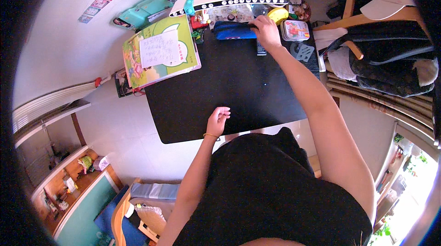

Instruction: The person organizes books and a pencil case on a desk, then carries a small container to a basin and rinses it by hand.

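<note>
- Well, seen from the head camera, the person's right hand [265, 31] is stretched far across the black table [220, 81], fingers pinched on the right end of a blue pouch [235, 31].
- That pouch lies near the table's far side, just in front of a clear bag [232, 14].
- A small dark box [261, 48] sits just below the same hand; a yellow round thing [277, 15] and a printed tin [295, 30] are to its right.
- The left hand [218, 120] hangs over the table's near edge, fingers loosely curled, gripping nothing that I can see.
- Over on the left, a handwritten sheet [159, 48] rests on a green book [183, 64].
</note>
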`<state>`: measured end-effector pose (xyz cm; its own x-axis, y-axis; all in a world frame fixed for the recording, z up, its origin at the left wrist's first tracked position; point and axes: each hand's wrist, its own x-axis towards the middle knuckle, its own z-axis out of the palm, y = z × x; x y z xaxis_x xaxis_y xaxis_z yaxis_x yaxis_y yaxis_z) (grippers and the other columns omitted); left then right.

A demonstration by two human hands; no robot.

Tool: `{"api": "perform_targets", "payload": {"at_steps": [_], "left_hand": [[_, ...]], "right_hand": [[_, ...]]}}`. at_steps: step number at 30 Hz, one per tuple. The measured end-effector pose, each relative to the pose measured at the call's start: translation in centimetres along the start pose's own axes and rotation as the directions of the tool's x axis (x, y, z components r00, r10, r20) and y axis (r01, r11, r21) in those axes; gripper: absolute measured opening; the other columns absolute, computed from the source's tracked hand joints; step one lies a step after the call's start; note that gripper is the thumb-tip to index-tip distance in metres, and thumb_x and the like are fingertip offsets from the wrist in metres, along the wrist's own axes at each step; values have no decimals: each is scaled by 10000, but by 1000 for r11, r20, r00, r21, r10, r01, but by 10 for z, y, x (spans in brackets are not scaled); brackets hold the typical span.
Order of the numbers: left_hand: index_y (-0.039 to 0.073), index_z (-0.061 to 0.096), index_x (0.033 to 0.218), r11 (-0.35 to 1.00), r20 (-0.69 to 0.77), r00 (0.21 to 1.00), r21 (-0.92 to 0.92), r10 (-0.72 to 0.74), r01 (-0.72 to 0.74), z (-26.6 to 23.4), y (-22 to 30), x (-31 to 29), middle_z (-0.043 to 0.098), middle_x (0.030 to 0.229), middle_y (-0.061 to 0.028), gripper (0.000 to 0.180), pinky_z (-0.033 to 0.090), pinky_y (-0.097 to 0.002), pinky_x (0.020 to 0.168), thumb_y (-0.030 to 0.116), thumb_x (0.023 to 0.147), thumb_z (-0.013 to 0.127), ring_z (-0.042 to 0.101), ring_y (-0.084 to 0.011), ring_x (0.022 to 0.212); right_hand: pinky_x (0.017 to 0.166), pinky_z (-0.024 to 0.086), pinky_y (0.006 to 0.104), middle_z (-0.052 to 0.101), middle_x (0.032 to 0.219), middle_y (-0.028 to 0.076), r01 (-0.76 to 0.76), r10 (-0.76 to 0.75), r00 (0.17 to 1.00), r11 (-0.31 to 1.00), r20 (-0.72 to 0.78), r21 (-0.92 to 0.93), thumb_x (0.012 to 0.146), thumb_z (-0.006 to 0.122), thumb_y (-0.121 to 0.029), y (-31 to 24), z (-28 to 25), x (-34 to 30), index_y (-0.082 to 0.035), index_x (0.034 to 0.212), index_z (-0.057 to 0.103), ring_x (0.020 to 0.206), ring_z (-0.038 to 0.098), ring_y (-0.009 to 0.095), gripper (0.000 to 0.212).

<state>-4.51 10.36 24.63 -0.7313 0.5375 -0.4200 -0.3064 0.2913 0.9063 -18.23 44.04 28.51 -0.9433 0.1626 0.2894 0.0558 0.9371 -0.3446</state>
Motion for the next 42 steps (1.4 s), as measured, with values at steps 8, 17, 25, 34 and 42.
{"api": "perform_targets", "payload": {"at_steps": [8, 17, 25, 34, 42], "left_hand": [[9, 522, 1004, 999, -28, 999, 30, -29, 30, -6, -2, -1, 613, 907, -104, 206, 471, -265, 723, -9, 813, 444, 607, -165, 790], [6, 525, 998, 999, -26, 999, 31, -38, 38, -8, -3, -4, 612, 910, -109, 216, 474, -263, 729, -36, 803, 440, 606, -163, 794], [3, 512, 1019, 991, -27, 991, 16, -130, 131, -20, -3, -11, 580, 937, -108, 214, 484, -299, 793, -21, 809, 485, 578, -178, 872], [13, 518, 1021, 994, -28, 994, -8, -106, 106, -24, -1, -11, 587, 939, -104, 208, 484, -292, 787, -9, 817, 484, 583, -175, 857], [20, 519, 1025, 993, -26, 993, 24, -118, 118, -24, -3, -16, 595, 927, -100, 224, 477, -281, 767, -12, 808, 475, 586, -170, 843]], "right_hand": [[828, 396, 396, 510, 923, 123, 174, -153, 972, 979, -177, 106, 621, 530, -19, -65, -3, -14, -42, 983, 494, 914, 491, 308, 365], [733, 501, 395, 409, 1108, 191, -207, 135, 925, 962, 355, 175, 787, 530, -139, -144, 79, -4, -143, 1242, 342, 903, 555, 346, 492], [729, 503, 403, 376, 1148, 242, -263, 209, 883, 962, 421, 75, 823, 493, -223, -154, 101, 34, -170, 1197, 388, 921, 556, 351, 393], [654, 523, 369, 439, 1053, 181, -65, 63, 945, 998, 320, -5, 805, 470, -150, -149, 104, 27, -103, 1068, 499, 894, 561, 293, 269], [584, 533, 339, 442, 1018, 172, 31, 0, 966, 993, 258, -117, 800, 476, -142, -146, 99, 46, -105, 1067, 516, 863, 564, 275, 273]]}}
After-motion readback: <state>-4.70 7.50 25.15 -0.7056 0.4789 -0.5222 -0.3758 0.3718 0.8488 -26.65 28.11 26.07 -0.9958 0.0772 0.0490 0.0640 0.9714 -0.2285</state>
